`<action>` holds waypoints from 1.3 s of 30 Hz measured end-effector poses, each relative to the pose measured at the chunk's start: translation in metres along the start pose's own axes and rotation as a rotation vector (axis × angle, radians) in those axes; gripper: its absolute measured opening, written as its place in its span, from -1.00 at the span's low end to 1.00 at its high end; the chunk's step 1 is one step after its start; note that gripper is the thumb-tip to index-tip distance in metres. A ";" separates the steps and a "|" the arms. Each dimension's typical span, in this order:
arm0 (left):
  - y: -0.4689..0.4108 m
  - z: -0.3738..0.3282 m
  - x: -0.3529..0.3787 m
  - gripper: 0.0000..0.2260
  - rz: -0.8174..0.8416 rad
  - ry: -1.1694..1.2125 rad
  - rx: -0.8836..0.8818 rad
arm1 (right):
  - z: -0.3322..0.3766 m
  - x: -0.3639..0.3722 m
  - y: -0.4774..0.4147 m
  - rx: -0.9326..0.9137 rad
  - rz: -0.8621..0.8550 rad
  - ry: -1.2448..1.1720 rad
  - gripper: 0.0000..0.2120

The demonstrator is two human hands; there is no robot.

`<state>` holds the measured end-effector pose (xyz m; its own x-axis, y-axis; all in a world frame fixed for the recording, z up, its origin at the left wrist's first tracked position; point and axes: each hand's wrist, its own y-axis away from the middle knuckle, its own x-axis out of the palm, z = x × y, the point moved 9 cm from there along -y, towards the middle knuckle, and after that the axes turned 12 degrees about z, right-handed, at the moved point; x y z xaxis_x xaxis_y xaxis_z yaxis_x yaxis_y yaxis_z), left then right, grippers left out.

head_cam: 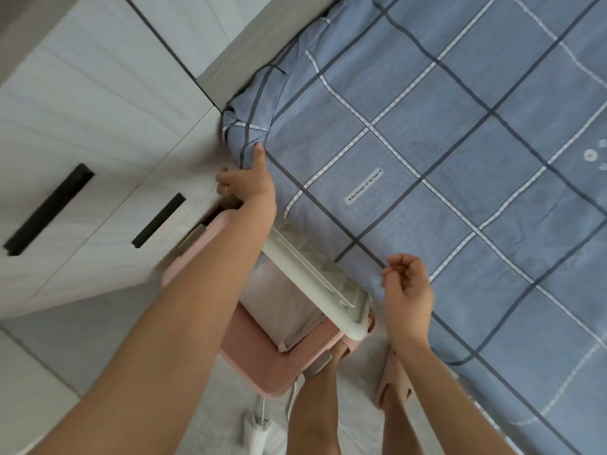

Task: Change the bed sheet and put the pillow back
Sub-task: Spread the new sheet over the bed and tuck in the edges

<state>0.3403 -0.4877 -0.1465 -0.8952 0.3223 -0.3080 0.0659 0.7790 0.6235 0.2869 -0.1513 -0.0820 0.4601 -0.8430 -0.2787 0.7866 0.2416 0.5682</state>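
Note:
A blue checked bed sheet (443, 159) with dark and white lines covers the mattress across the right of the view. Its corner (244, 126) is bunched and folded beside the wardrobe. My left hand (246, 183) reaches to that corner, thumb up against the sheet, fingers curled down over the mattress side; whether they grip cloth is hidden. My right hand (405, 290) hovers at the bed's near edge with loosely curled fingers, holding nothing. No pillow is in view.
A white wardrobe (98, 142) with black handles stands close on the left. A pink and white bin (289, 323) with a raised lid sits against the bed. My feet in pink slippers (394, 379) stand on the grey floor, and a white object (259, 428) lies by them.

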 end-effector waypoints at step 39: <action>0.368 0.133 0.329 -0.44 0.940 -1.638 1.221 | -0.166 -0.450 0.025 0.456 -0.546 0.282 -0.67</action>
<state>0.1285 -0.0237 -0.1137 0.5241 0.2086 -0.8257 0.8509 -0.1673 0.4979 0.1674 0.3140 -0.0705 0.1901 -0.6164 -0.7641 0.7131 -0.4483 0.5390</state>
